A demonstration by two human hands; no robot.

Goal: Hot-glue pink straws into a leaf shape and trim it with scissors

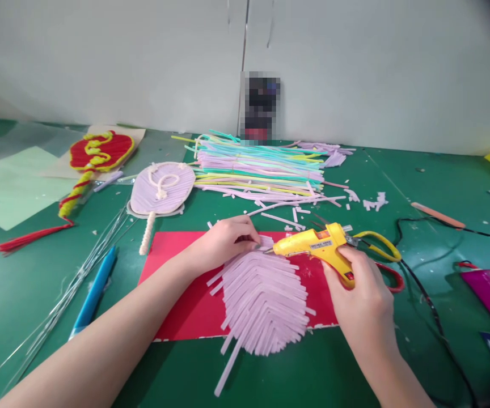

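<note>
My right hand point(364, 303) is wrapped round the handle of a yellow hot glue gun point(308, 242), its nozzle pointing left. The nozzle tip is at the upper part of a leaf-shaped piece made of lilac chenille stems point(266, 300), laid in V-shaped rows. Beneath that piece lies a red sheet point(177, 294). My left hand point(230, 241) rests at the top left of the lilac piece, fingers bent and pressed together; what they pinch is hidden. One longer stem sticks out at the lower left. Scissors point(383, 258) with yellow and red handles lie behind the glue gun.
Bundled coloured chenille stems point(257, 167) lie at the back, with lilac offcuts around them. A lilac fan point(163, 188), a red and yellow fan point(100, 152), thin wires point(83, 272) and a blue pen-like tool point(96, 289) lie left. A black cord point(430, 309) runs right.
</note>
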